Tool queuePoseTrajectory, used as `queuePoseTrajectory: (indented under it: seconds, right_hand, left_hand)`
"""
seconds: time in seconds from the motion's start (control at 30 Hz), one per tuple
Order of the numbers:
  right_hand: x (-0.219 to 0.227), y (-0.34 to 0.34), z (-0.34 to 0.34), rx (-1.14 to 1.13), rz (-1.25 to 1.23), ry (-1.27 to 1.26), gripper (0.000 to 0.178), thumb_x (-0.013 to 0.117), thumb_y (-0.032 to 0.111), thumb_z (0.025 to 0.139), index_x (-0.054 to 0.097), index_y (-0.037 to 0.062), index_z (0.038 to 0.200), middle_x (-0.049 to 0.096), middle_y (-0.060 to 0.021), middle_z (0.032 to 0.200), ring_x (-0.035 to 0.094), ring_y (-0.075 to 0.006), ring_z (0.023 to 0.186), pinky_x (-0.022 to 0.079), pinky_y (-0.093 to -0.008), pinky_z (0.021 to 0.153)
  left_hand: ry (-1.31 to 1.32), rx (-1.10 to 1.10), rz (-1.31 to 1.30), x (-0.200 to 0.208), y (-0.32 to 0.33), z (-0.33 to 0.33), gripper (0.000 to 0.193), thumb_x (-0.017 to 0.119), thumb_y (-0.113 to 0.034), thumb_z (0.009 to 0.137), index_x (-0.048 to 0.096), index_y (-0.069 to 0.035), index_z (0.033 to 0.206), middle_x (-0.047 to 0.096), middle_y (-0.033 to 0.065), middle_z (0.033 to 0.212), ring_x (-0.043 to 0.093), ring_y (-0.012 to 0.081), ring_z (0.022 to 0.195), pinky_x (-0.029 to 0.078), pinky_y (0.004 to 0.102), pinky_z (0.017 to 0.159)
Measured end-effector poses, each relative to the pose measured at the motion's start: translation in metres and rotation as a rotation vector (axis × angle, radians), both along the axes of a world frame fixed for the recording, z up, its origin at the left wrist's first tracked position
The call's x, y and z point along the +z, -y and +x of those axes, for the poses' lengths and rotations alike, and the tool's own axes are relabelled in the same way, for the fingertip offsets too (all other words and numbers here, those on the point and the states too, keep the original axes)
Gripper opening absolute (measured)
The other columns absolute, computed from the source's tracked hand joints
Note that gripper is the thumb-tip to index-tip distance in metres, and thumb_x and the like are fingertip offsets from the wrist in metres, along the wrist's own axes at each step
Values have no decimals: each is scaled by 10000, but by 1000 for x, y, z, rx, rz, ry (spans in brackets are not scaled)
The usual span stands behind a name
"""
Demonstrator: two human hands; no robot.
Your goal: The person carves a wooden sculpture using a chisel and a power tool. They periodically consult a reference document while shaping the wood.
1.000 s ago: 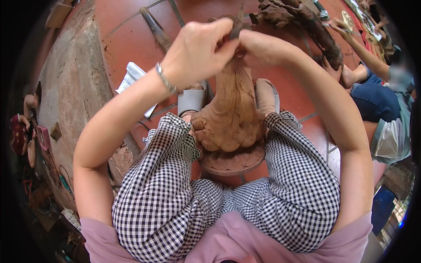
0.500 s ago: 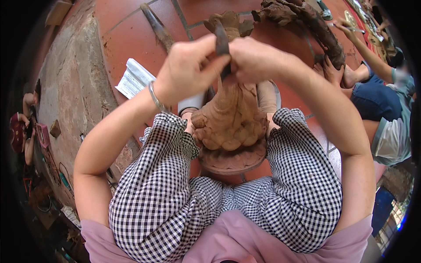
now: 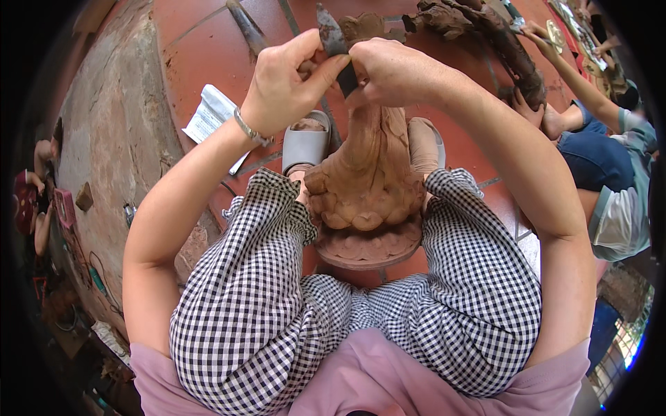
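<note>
A carved brown wooden figure [image 3: 364,170] stands upright between my feet, on a round base with petal-like carving. Above its upper part, both hands are raised with a narrow dark strip, apparently sandpaper [image 3: 331,35], stained brown at its top end. My left hand [image 3: 288,80] pinches it between thumb and fingers. Curled against the strip's other side, my right hand [image 3: 392,73] has its fingers closed on it, though the fingertips are partly hidden. My hands and the strip cover part of the figure's top.
A creased white sheet [image 3: 210,114] lies on the red tiles to the left, near a horn-shaped tool [image 3: 246,26]. A long gnarled wood piece [image 3: 510,52] lies at the far right, beside a seated co-worker [image 3: 603,159]. A stone slab [image 3: 111,139] borders the left side.
Both hands have risen slightly away from me with the strip, showing more of the figure's middle. The strip is now tilted with its top toward the left.
</note>
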State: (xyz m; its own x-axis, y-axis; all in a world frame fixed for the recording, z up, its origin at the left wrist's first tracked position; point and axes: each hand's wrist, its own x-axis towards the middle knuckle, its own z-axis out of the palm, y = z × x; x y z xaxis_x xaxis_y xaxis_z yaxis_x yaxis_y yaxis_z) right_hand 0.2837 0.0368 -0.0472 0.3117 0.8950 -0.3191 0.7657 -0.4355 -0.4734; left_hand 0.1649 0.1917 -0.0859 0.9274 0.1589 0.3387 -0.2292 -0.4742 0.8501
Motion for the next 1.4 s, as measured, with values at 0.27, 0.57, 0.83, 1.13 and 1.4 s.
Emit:
queuePoseTrajectory:
  seconds: [0.27,0.57,0.83,1.13,1.4]
  right_hand:
    - [-6,2,-11,87,-44,29,249,705,151,698,719,44,922,711,-182,872,689,-346,904,554,-432,834]
    - [-1,2,-25,182,4,183,281,679,160,699,704,-1,928,690,-230,1016,664,-375,1000,546,-434,883]
    - [-11,4,3,-32,-13,-145,264,687,119,690,688,-26,911,686,-247,884,682,-377,896,554,-442,788]
    - [-10,-1,18,-181,240,-59,298,776,221,731,698,32,947,705,-182,877,685,-340,879,543,-439,752]
    - [-18,15,25,-172,208,-231,268,814,214,699,717,21,858,702,-131,764,678,-229,734,528,-371,683]
  left_hand:
    - [-48,-123,85,6,6,-6,125,639,-50,910,625,11,1018,670,64,752,677,116,651,510,255,559]
    - [-27,-284,-154,5,9,-10,141,641,-19,903,610,19,1035,654,57,753,668,89,683,508,245,584]
    - [-30,-264,-109,-9,-10,11,198,667,-64,902,644,10,1085,690,58,796,648,86,699,529,252,629]
    - [-6,-194,112,24,-6,42,133,688,-81,880,618,3,957,640,53,733,600,69,660,490,242,581]
    - [9,-161,155,21,9,41,140,679,-82,860,592,10,921,635,142,690,643,160,584,498,291,543]
